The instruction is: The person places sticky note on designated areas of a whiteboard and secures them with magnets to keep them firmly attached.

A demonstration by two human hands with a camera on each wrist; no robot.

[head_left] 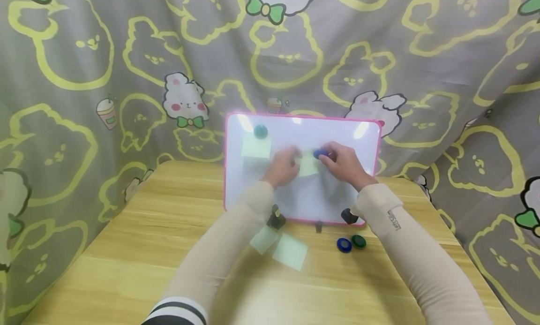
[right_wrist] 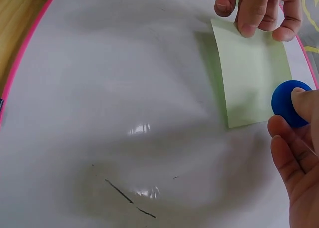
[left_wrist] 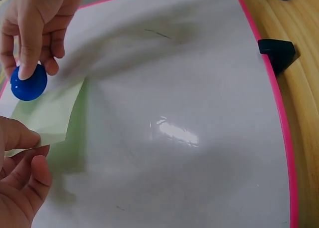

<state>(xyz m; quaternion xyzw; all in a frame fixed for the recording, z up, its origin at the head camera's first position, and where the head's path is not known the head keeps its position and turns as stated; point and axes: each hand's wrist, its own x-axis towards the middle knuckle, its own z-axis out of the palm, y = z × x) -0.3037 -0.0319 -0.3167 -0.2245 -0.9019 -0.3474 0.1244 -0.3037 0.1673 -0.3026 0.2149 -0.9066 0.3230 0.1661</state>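
Observation:
A pale green sticky note stands out a little from the whiteboard, its shadow falling behind it. My left hand pinches the note by one edge between thumb and fingers. In my right hand is a round blue magnet, held between thumb and fingers at the note's upper right corner. From the right wrist view, the magnet overlaps that corner; whether it touches the board I cannot tell. Another green note is on the board's upper left, with a green magnet at its top edge.
On the wooden table before the board lie two loose notes, one of them a square note. A blue magnet and a green magnet lie together at right. Black clips stand at the pink-framed lower edge. A patterned curtain hangs behind.

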